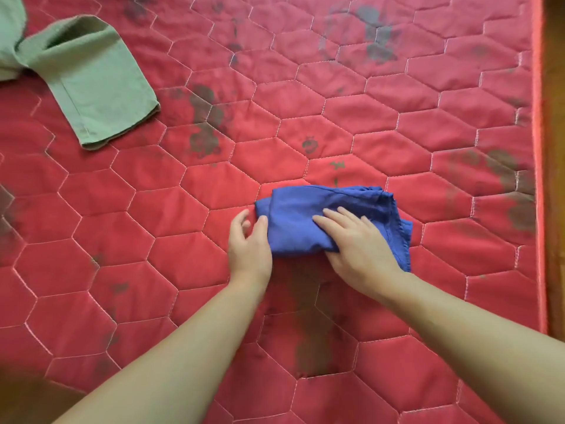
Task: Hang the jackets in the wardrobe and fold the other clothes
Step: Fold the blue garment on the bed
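Note:
A blue garment (308,209), folded into a small thick bundle, lies on the red quilted mattress (382,123). My right hand (357,243) lies flat on top of it with straight fingers pressing the cloth down. My left hand (249,243) is at the bundle's left edge, thumb touching the fabric and fingers loosely spread beside it on the mattress. A pale green garment (88,78), with one trouser-like leg stretched out, lies unfolded at the far left.
The mattress carries dark stains in several places. Its right edge, with orange piping (539,179), runs beside a wooden surface (555,209). Wide bare mattress lies between the blue bundle and the green garment.

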`<state>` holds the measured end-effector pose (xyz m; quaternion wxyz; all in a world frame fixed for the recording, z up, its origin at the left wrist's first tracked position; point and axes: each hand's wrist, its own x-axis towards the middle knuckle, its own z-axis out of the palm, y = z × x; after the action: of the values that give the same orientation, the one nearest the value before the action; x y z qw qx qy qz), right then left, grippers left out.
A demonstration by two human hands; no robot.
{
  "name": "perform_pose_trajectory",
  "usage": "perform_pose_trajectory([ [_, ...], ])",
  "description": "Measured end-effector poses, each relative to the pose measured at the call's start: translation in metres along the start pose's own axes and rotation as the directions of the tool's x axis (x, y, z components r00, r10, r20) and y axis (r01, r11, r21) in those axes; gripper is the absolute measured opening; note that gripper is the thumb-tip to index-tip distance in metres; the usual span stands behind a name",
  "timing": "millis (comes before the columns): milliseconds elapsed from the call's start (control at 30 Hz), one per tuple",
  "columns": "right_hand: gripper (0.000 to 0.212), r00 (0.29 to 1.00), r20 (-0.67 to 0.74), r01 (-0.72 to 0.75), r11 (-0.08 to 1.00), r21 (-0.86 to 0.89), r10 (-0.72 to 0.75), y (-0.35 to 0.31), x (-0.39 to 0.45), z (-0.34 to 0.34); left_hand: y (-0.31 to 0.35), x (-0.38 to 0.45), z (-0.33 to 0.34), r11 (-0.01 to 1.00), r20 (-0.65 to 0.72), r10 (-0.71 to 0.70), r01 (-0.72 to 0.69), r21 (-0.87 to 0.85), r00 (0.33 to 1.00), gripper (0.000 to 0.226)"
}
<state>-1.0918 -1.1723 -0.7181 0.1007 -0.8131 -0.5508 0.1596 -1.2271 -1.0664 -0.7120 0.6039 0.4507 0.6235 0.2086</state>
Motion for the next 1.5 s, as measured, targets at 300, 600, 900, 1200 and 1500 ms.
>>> perform_pose_trajectory([
  [300,0.068,0.946,0.174,0.31,0.921,-0.235,-0.274,0.015,-0.028,0.011,0.002,0.008,0.005,0.98,0.112,-0.072,0.049,0.194,0.991,0.028],
  [600,0.077,0.963,-0.025,0.268,0.963,-0.003,-0.268,0.006,-0.037,0.006,0.005,0.012,-0.003,0.98,0.334,-0.025,-0.042,0.194,0.942,0.034],
  [900,0.096,0.894,0.441,-0.003,0.981,0.196,-0.085,-0.014,0.06,-0.08,0.072,0.011,-0.017,0.961,0.835,-0.014,-0.225,0.164,0.55,0.046],
  [1200,0.022,0.937,0.344,-0.287,0.677,0.678,0.052,-0.009,0.021,-0.149,0.152,-0.014,-0.018,0.684,0.682,0.263,-0.63,0.367,0.683,0.024],
  [1500,0.019,0.98,0.042,-0.084,0.209,0.974,0.197,-0.079,0.016,-0.336,0.262,-0.101,-0.066,0.964,0.741,0.1,0.119,-0.237,0.664,0.079],
])
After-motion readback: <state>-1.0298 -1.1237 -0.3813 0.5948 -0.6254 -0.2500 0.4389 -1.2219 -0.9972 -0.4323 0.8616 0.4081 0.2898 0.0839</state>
